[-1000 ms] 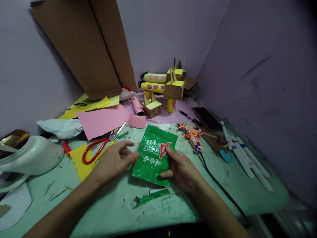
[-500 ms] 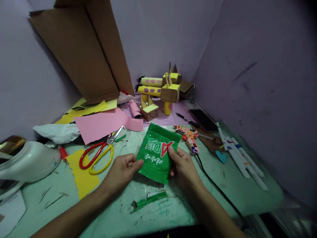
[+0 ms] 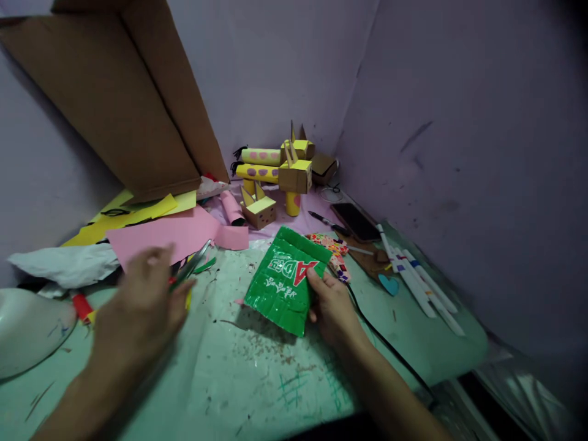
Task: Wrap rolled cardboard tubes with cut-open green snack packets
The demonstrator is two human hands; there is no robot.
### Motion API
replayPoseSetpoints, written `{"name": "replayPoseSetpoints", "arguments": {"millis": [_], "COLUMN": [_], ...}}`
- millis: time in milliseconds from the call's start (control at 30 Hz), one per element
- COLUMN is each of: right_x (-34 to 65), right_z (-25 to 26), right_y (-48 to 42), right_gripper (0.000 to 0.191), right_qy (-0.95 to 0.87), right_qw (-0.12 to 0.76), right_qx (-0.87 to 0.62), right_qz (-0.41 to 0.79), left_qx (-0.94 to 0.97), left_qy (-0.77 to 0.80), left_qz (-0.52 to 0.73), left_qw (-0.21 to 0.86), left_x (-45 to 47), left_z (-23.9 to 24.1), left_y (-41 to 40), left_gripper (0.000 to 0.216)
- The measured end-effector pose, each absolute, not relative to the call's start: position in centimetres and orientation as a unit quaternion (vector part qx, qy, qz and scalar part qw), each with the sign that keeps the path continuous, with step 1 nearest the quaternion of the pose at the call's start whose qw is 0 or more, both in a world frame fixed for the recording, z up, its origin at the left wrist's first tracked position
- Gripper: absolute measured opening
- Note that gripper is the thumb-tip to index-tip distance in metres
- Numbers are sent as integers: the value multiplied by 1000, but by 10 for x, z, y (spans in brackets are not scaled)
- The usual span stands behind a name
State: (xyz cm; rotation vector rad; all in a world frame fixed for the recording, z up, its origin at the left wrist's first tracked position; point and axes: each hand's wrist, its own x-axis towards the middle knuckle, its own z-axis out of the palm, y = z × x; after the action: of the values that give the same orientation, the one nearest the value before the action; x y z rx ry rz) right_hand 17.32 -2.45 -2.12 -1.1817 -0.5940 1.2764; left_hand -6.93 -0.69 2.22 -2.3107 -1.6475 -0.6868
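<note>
My right hand point(image 3: 334, 303) pinches the right edge of a green plastic sheet point(image 3: 285, 282) with white and red lettering, holding it above the table. My left hand point(image 3: 142, 300) is smeared by motion and lies over the handles of a pair of scissors point(image 3: 195, 260). Only the blades and bits of the red and yellow handles show past its fingers. Whether it grips the scissors I cannot tell. Beside the blades lies a small green scrap point(image 3: 205, 266).
Pink paper point(image 3: 160, 236), a pink roll point(image 3: 233, 208) and yellow-and-cardboard animal figures point(image 3: 294, 174) stand farther back. A glue gun wrapped in patterned material point(image 3: 337, 263) trails a black cord. White markers point(image 3: 416, 285) and a phone point(image 3: 356, 222) lie right. A large cardboard piece point(image 3: 110, 92) leans left.
My left hand has let go of the green sheet and moved left to the scissors. The green strip at the front of the table is no longer visible. The view has shifted right.
</note>
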Motion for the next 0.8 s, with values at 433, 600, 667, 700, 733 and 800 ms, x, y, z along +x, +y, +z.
{"name": "replayPoseSetpoints", "arguments": {"millis": [433, 600, 667, 700, 733, 800], "right_x": [173, 188, 190, 189, 187, 182], "right_z": [-31, -14, -17, -20, -25, -34], "right_y": [-32, -73, -89, -96, -100, -104], "right_gripper": [27, 45, 48, 44, 39, 29], "right_qy": [-437, -647, -766, -803, -822, -833], "right_qw": [455, 415, 357, 332, 312, 295], "right_qx": [-583, -617, -515, -475, -456, -446], "right_qz": [512, 168, 139, 137, 139, 141], "left_qx": [-954, -958, -958, -957, -956, -954], "left_qy": [-214, -220, -211, -206, -201, -200], "left_qz": [-200, -169, -184, -195, -207, -221], "left_qw": [60, 75, 67, 61, 53, 34], "left_x": [-19, -21, -19, -18, -17, -16], "left_z": [-31, -29, -27, -27, -27, -29], "left_y": [-59, -63, -62, -61, -60, -58], "left_gripper": [44, 41, 39, 38, 37, 34]}}
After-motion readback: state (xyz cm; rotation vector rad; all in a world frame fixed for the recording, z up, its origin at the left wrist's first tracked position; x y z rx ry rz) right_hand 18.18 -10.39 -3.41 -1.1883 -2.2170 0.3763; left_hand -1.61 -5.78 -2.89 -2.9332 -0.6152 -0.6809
